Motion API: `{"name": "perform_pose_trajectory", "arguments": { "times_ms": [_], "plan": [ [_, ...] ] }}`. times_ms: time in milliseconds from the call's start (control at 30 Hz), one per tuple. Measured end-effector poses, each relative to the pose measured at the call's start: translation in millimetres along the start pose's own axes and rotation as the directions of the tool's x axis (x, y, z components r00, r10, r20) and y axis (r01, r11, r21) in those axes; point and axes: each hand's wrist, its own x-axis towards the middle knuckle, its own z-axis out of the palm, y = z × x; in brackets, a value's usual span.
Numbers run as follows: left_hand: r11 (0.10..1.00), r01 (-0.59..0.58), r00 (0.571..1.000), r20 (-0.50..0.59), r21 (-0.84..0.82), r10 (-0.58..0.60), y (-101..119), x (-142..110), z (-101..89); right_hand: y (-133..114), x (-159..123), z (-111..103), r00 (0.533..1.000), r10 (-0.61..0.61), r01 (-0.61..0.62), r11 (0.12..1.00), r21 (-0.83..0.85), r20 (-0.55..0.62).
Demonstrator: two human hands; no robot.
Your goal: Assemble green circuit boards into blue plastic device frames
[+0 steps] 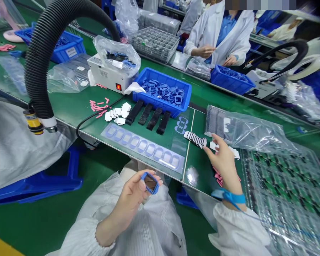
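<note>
My left hand [133,190], above my lap, grips a blue plastic watch-case-like frame [150,183] with a dark glossy rectangle inside it. Over the bench, my right hand [224,161] has thumb and index finger apart, with nothing visible between them. Its thumb tip is close to the right end of a fanned row of small white and dark rectangular pieces [195,139]; whether they touch I cannot tell. White cards [234,153] and pink strips [218,177] lie partly hidden behind this hand. A clear sheet of oval film rings [142,145] lies nearer the bench edge.
A blue bin [188,101] of blue frames stands behind several black strips [146,114]. Left of it are a white machine [105,76] and a black hose [33,64]. Clear trays of green boards [285,185] lie at right. A co-worker [218,32] sits opposite.
</note>
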Motion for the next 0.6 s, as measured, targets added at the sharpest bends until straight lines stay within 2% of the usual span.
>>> {"name": "perform_pose_trajectory", "arguments": {
  "times_ms": [133, 600],
  "plan": [
    [0.999, 0.031, 0.999, 0.030, -0.016, -0.030, -5.1, -1.1, -2.2, 23.0, 14.9, 11.4, 0.996, -0.005, 0.010, 0.998, -0.062, 0.089],
    [0.996, 0.084, 0.995, 0.061, -0.020, -0.083, -6.0, -2.3, -2.2, 16.3, 6.7, -1.4, 0.975, -0.018, 0.043, 0.993, -0.111, 0.221]
  ]
}}
